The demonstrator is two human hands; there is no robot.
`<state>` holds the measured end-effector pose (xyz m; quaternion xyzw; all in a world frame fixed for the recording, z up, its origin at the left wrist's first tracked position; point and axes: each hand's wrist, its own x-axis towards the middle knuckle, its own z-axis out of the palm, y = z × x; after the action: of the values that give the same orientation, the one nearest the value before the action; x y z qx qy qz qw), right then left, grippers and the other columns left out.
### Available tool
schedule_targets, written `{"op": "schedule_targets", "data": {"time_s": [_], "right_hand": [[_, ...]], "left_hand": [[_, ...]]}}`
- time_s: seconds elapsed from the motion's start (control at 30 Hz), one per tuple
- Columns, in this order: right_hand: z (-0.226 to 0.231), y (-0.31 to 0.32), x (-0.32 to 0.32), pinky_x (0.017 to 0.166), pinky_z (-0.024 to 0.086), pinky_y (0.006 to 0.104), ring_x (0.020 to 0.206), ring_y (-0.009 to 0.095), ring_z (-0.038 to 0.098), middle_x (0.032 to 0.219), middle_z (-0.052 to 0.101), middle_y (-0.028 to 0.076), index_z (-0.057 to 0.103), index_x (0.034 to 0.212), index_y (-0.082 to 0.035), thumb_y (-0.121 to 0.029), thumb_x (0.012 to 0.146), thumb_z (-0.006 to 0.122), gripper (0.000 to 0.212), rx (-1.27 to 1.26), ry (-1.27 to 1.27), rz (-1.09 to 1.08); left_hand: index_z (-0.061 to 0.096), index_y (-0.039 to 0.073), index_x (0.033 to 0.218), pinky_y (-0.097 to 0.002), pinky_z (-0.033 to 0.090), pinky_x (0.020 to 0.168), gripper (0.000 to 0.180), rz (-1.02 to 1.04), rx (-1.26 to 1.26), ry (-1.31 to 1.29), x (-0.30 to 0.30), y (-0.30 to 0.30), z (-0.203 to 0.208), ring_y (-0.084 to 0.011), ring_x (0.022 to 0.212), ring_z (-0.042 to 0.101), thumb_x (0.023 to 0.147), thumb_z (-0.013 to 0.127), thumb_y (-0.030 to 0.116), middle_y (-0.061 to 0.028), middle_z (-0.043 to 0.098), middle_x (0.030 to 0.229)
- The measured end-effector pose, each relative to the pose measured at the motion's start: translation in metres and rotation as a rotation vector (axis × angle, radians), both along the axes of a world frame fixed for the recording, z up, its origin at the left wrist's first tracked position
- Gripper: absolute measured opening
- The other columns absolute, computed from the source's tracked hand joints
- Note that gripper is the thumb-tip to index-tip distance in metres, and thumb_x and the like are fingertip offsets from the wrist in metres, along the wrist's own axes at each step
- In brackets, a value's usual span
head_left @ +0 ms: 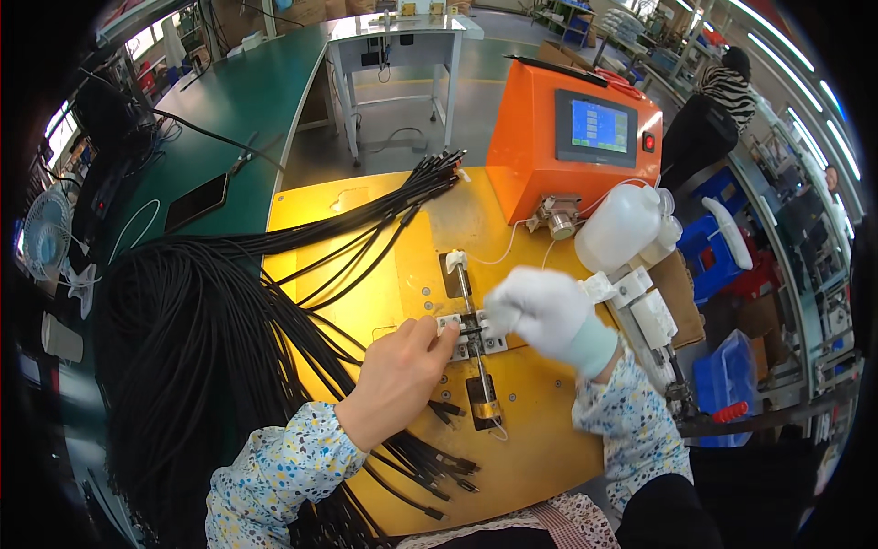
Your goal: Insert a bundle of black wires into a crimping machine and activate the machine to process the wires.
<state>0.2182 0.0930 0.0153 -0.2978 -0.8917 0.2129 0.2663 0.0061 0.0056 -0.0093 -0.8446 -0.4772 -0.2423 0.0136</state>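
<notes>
On the yellow worktop point(540, 439), the metal fixture point(495, 344) lies between both hands, its rod point(464, 288) running fore-and-aft, bare left hand point(395, 371) pinched at its left side, gloved right hand point(541, 311) curled opposite; what either grasps, I cannot tell.

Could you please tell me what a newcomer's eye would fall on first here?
Probably the bright orange machine with its lit screen, at the yellow worktop's far right. Next, the great heap of black cables at left, spilling onto that worktop. A small metal fixture sits mid-worktop.
</notes>
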Motion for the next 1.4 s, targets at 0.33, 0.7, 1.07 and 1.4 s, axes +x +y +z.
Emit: {"op": "schedule_targets", "data": {"time_s": [0.33, 0.7, 1.07, 1.4], "right_hand": [[0.01, 0.105, -0.131, 0.075, 0.055, 0.0385, 0.095, 0.029, 0.067, 0.097, 0.07, 0.012, 0.069, 0.1, -0.005, -0.008, 0.084, 0.058, 0.02, 0.324, -0.757, 0.117], [0.039, 0.088, -0.109, 0.071, 0.054, 0.0359, 0.085, 0.026, 0.066, 0.084, 0.067, 0.009, 0.069, 0.087, -0.009, -0.013, 0.079, 0.063, 0.011, 0.644, -0.602, 0.011], [0.041, 0.022, -0.061, 0.067, 0.051, 0.035, 0.078, 0.024, 0.06, 0.076, 0.055, 0.006, 0.058, 0.078, -0.009, -0.01, 0.074, 0.065, 0.008, 0.562, -0.226, -0.1], [0.025, 0.024, -0.039, 0.07, 0.047, 0.0386, 0.078, 0.029, 0.057, 0.077, 0.055, 0.008, 0.059, 0.081, -0.008, -0.012, 0.077, 0.068, 0.011, 0.316, -0.076, -0.162]], "left_hand": [[0.062, 0.003, 0.112, -0.0313, 0.044, 0.055, 0.038, -0.005, 0.077, 0.112, 0.002, -0.001, 0.0, -0.0187, 0.066, 0.053, 0.074, 0.063, 0.003, -0.005, 0.047, 0.076], [0.064, 0.003, 0.11, -0.0313, 0.043, 0.057, 0.036, 0.011, 0.082, 0.115, 0.0, -0.003, 0.001, -0.0186, 0.065, 0.052, 0.074, 0.064, 0.004, -0.0045, 0.047, 0.075], [0.062, 0.003, 0.108, -0.0342, 0.045, 0.069, 0.037, 0.096, 0.065, 0.006, -0.006, 0.004, -0.001, -0.0233, 0.078, 0.055, 0.072, 0.066, 0.005, -0.0071, 0.056, 0.084], [0.061, 0.005, 0.089, -0.0373, 0.043, 0.082, 0.02, 0.002, -0.155, 0.023, -0.012, 0.002, 0.02, -0.0273, 0.09, 0.055, 0.071, 0.069, 0.003, -0.0077, 0.059, 0.092]]}}
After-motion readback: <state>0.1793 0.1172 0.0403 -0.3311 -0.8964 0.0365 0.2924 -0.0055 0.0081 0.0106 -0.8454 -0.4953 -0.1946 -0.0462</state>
